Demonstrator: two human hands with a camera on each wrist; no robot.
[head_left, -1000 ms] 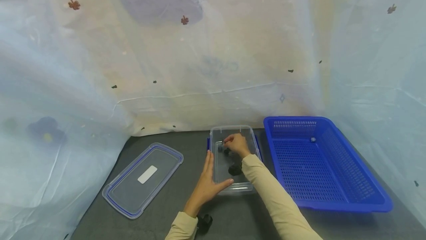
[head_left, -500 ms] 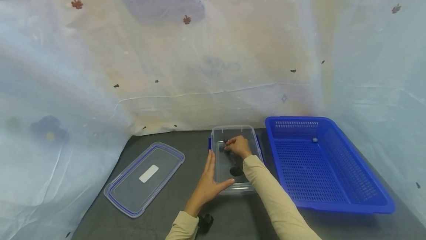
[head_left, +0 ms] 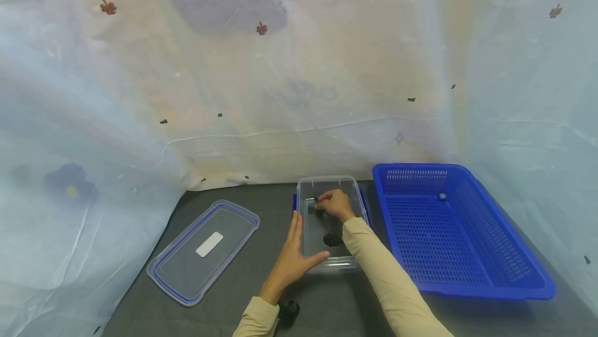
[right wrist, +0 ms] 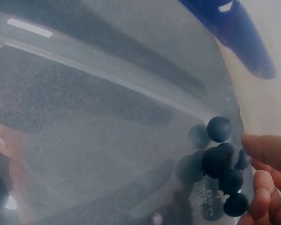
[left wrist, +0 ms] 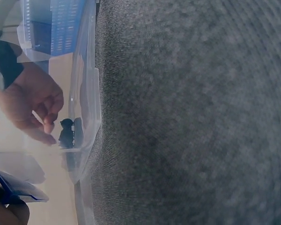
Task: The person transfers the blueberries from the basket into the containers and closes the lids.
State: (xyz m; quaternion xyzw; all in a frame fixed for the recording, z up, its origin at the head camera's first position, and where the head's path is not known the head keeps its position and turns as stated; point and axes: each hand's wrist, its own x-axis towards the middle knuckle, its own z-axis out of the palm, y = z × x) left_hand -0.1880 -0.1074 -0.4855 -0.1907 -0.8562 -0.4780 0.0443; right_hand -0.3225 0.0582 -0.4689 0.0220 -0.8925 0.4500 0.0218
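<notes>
From the head view there are two hands, one clear container (head_left: 329, 223), one lid (head_left: 203, 251) and one blue basket (head_left: 455, 233) on the dark table (head_left: 233, 295). The left hand (head_left: 291, 256) lies flat with straight fingers against the container's left wall, thumb along its near edge; the lid lies well off to that hand's left, with bare table between. The right hand (head_left: 333, 204) reaches down inside the container, fingers curled over small dark balls (head_left: 314, 207) (whether it pinches one cannot be told here); the basket stands just beyond that hand's right, its rim close to the container's. In the left wrist view the container wall (left wrist: 86, 108) runs along the table edge-on, and through it the right hand (left wrist: 30, 101) shows with fingers bent beside two dark balls (left wrist: 68, 133). The right wrist view shows about six round, matt, dark blue balls (right wrist: 220, 164) clustered in the container's corner, the fingertips (right wrist: 264, 185) just right of them, touching the nearest.
</notes>
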